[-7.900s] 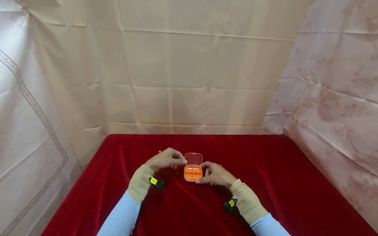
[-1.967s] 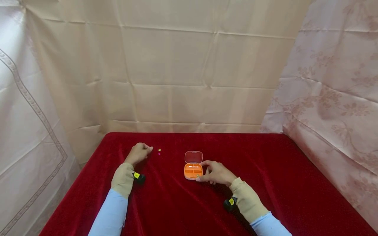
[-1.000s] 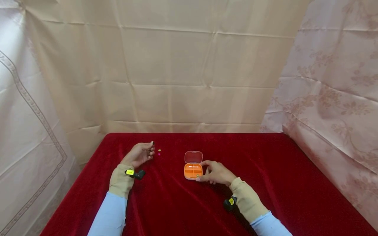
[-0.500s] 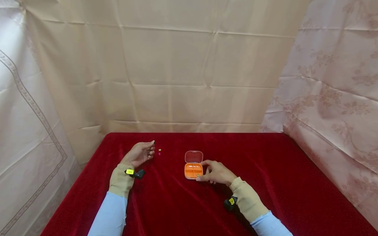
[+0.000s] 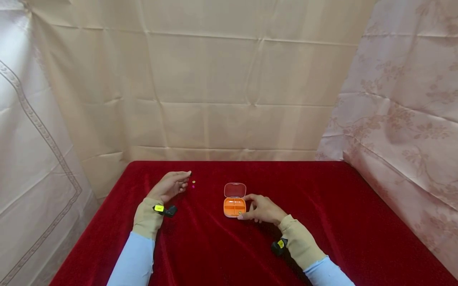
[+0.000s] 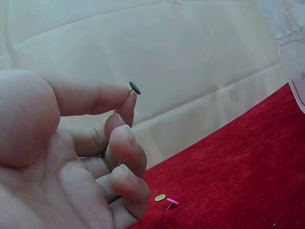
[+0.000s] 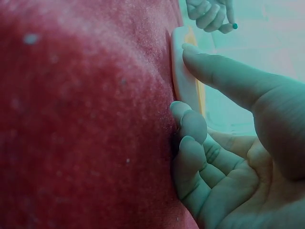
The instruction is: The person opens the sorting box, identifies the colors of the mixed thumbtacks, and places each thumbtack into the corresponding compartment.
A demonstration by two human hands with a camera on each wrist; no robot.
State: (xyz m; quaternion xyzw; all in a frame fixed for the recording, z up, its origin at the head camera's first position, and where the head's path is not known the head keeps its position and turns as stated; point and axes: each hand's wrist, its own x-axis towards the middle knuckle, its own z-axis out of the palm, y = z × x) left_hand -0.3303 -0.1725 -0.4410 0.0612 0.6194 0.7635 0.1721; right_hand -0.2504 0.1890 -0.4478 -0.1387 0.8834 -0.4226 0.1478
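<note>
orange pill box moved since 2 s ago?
No. The orange pill box sits at the same spot on the red cloth, the right hand steadying its near corner.

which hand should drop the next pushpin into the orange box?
Left, probably. The left hand already pinches a dark pushpin at its fingertips, with two loose pins on the red cloth beside it. The right hand rests against the open orange box, steadying it.
</note>
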